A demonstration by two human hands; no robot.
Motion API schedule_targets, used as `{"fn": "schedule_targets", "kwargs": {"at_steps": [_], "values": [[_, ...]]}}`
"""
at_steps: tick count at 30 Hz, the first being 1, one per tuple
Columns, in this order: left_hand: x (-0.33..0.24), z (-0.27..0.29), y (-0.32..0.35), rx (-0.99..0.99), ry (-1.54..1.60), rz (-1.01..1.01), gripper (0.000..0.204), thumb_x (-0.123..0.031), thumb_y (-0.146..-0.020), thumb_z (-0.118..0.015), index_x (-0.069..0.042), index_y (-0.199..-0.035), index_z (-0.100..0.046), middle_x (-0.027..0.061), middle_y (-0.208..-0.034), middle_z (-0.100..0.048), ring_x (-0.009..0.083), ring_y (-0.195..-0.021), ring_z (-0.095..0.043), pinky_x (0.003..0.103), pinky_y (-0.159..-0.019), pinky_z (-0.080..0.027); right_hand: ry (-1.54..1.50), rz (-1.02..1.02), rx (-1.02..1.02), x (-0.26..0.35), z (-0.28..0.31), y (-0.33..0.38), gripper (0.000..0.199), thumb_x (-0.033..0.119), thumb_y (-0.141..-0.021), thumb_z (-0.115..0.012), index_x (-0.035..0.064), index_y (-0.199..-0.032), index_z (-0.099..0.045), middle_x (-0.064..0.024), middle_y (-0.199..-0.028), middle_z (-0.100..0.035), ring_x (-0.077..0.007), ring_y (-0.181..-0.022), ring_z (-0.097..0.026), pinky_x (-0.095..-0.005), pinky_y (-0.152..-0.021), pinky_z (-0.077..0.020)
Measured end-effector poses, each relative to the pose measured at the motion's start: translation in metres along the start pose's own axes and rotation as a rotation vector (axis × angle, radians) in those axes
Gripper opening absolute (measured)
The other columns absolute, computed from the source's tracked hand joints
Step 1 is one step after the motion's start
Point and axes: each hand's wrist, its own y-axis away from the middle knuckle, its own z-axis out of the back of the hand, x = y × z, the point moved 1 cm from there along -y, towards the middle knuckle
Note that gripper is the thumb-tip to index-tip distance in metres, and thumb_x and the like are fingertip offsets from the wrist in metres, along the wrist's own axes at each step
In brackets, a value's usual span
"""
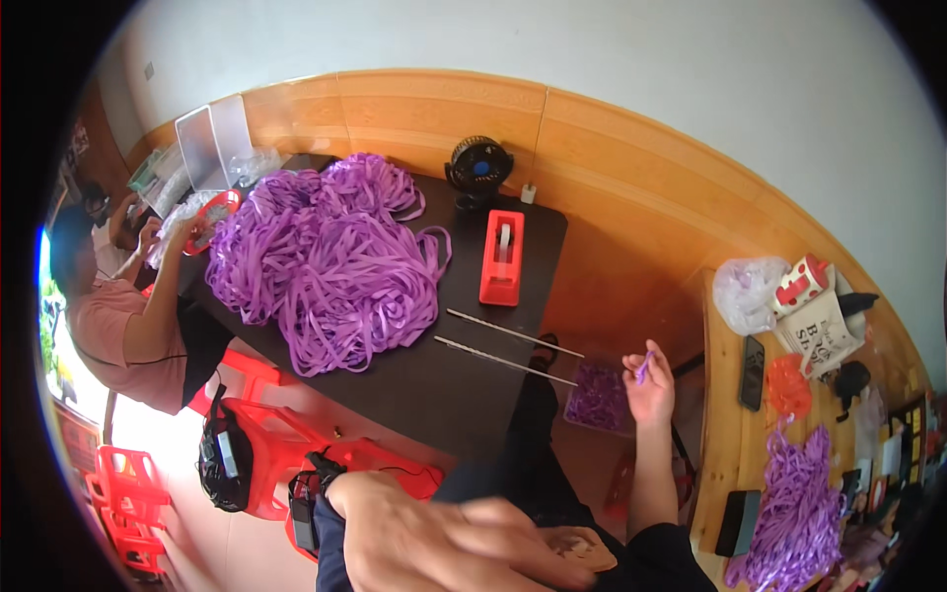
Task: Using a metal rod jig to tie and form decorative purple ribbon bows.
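- I noted a small purple strip (645, 368) held up in the right hand (651, 391), between the dark worktop (409, 390) and the wooden one.
- Right hand: fingers partly curled, closed on the strip, palm side showing.
- Left hand (434, 533): low in view, blurred, fingers stretched out, back uppermost; I could not tell whether it had hold of anything.
- Near the right hand, lower down, I logged a clear container (597, 427) of purple pieces.
- Two thin metal rods (515, 333) lay roughly parallel, their near ends past the dark worktop's edge.
- On that worktop I recorded a large heap of purple ribbon (335, 266), a red tape dispenser (501, 286) and, behind it, a small black fan (478, 170).
- The wooden worktop (712, 434) at right carried a dark phone (753, 375) and a purple ribbon bundle (794, 503).
- At far left, a co-worker (138, 331) reached toward a red tray (233, 200).
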Motion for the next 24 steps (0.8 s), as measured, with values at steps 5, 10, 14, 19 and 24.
{"fn": "schedule_targets", "kwargs": {"at_steps": [5,10,14,19,24], "values": [[0.010,0.038,0.056,-0.351,-0.954,0.697,0.033,-0.020,-0.080,-0.067,0.003,-0.104,-0.064,0.0189,-0.101,-0.063,0.0332,-0.092,-0.058,0.042,-0.082,-0.045,1.251,0.235,-0.370,-0.035,0.234,-0.051,0.036,0.011,-0.090,-0.056,0.0059,-0.125,-0.051,-0.0104,-0.091,-0.067,-0.0172,-0.081,-0.063,-0.0305,-0.069,-0.0489],[0.046,0.113,0.171,-0.010,-1.769,1.140,0.022,-0.014,-0.075,-0.066,-0.003,-0.094,-0.068,0.0124,-0.109,-0.061,0.0344,-0.109,-0.050,0.050,-0.088,-0.037,1.174,0.028,-0.325,-0.083,0.220,-0.008,0.032,0.006,-0.085,-0.059,0.0029,-0.116,-0.057,-0.0079,-0.089,-0.064,-0.0156,-0.071,-0.061,-0.0315,-0.060,-0.0497],[0.031,0.183,0.163,-0.714,-1.209,0.954,0.016,-0.014,-0.085,-0.061,-0.001,-0.082,-0.068,0.0074,-0.072,-0.066,0.0147,-0.067,-0.060,0.030,-0.059,-0.046,0.868,-0.185,-0.319,-0.089,0.149,0.034,0.030,0.006,-0.085,-0.060,0.0033,-0.114,-0.058,-0.0087,-0.087,-0.065,-0.0156,-0.068,-0.062,-0.0307,-0.058,-0.0492],[0.019,0.247,0.058,-1.094,-0.814,0.849,0.030,-0.027,-0.097,-0.051,-0.003,-0.106,-0.067,0.0077,-0.078,-0.067,0.0105,-0.062,-0.060,0.022,-0.055,-0.045,0.797,-0.206,-0.226,-0.073,0.110,0.052,0.026,0.007,-0.085,-0.060,0.0014,-0.110,-0.060,-0.0093,-0.086,-0.066,-0.0161,-0.069,-0.064,-0.0252,-0.057,-0.0470],[-0.021,0.247,-0.018,-0.931,-1.069,0.706,0.035,-0.035,-0.096,-0.052,-0.010,-0.118,-0.064,0.0024,-0.084,-0.062,0.0058,-0.061,-0.058,0.018,-0.045,-0.040,0.838,-0.144,-0.168,-0.053,0.064,0.057,0.024,0.008,-0.086,-0.061,-0.0007,-0.108,-0.060,-0.0097,-0.085,-0.067,-0.0152,-0.069,-0.064,-0.0236,-0.058,-0.0476]]}}
